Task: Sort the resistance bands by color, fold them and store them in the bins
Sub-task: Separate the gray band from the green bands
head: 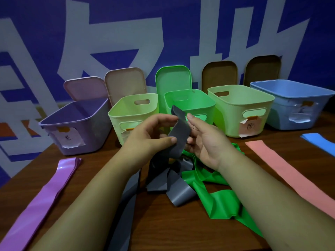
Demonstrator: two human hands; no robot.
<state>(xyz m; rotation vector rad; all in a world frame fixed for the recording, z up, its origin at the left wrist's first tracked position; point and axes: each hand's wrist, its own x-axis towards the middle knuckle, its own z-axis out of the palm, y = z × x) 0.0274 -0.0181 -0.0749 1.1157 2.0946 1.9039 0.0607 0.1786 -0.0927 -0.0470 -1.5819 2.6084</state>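
Observation:
My left hand point(150, 134) and my right hand point(204, 140) hold up one end of a grey band point(178, 134) above the table, thumbs and fingers pinching it. The rest of the grey band point(159, 180) trails down in a tangle onto the table. A green band point(215, 196) lies crumpled under my right wrist. A purple band point(45, 196) lies flat on the left, a pink band point(293, 176) on the right, a blue band point(319, 142) at the far right. Five open bins stand behind: purple point(79, 131), light green point(126, 116), green point(204, 104), pale yellow-green point(253, 105), blue point(290, 102).
The brown wooden table point(163, 223) carries everything. Bin lids point(125, 84) lean against the blue and white wall behind the bins. Paper labels are stuck on the bin fronts. The table's left edge runs diagonally near the purple band.

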